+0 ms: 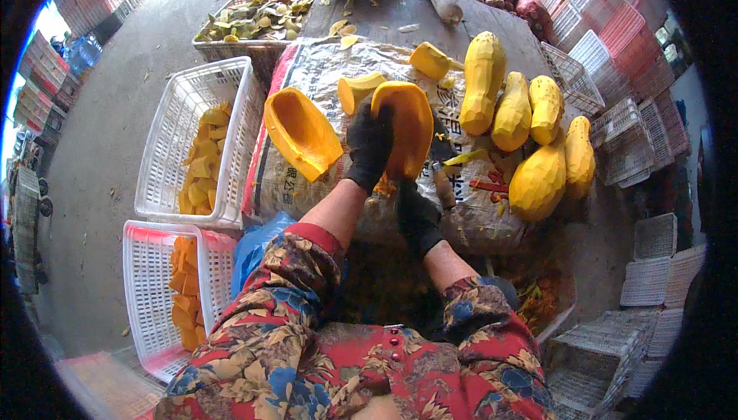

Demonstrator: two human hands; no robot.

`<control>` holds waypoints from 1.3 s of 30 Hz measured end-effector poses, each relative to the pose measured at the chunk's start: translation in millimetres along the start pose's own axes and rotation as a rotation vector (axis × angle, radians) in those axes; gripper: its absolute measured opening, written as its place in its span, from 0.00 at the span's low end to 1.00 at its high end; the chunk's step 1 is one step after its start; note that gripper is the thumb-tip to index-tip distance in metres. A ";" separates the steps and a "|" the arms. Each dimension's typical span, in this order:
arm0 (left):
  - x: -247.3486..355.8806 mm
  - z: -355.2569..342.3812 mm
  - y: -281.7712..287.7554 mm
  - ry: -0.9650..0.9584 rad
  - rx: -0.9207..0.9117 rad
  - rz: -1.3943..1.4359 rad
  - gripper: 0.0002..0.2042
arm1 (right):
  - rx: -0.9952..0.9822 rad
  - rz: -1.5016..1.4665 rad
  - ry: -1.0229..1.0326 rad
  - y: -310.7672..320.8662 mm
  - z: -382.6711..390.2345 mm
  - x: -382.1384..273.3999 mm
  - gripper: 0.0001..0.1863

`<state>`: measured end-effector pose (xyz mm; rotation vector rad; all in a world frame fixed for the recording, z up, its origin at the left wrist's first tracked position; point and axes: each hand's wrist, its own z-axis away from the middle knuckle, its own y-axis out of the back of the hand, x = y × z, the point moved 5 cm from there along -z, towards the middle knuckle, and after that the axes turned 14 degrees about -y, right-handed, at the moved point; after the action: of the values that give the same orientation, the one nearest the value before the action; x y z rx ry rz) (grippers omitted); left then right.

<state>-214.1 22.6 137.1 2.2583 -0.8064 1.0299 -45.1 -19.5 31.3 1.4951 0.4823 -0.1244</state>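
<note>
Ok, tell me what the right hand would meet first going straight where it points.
The right hand would likely meet the hollowed squash half first; depth is unclear, and they may already touch.

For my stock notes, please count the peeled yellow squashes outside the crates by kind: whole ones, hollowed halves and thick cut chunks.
Whole peeled squashes: 5
Hollowed halves, one held: 2
Thick cut chunks: 2
Total: 9
</note>
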 end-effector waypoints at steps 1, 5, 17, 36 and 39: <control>-0.3 -0.4 1.0 -0.016 0.020 0.033 0.13 | -0.042 0.019 -0.005 2.1 -0.8 -0.9 0.13; -10.0 -3.9 3.8 0.064 0.008 0.045 0.14 | -0.106 0.015 0.023 34.4 -9.2 -19.6 0.12; -19.4 -4.5 0.1 0.148 -0.027 0.158 0.16 | -0.160 -0.047 -0.018 25.3 2.1 -23.9 0.15; -36.3 -12.3 9.7 0.157 0.012 -0.153 0.16 | -0.006 0.264 0.092 -33.4 8.9 32.8 0.14; -50.6 -11.1 17.8 0.234 0.142 0.004 0.17 | -0.006 0.331 0.257 -20.9 19.7 28.5 0.14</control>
<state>-258.7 32.9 107.0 2.1975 -0.6562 1.3612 -22.7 -34.5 1.2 1.5723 0.4314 0.3320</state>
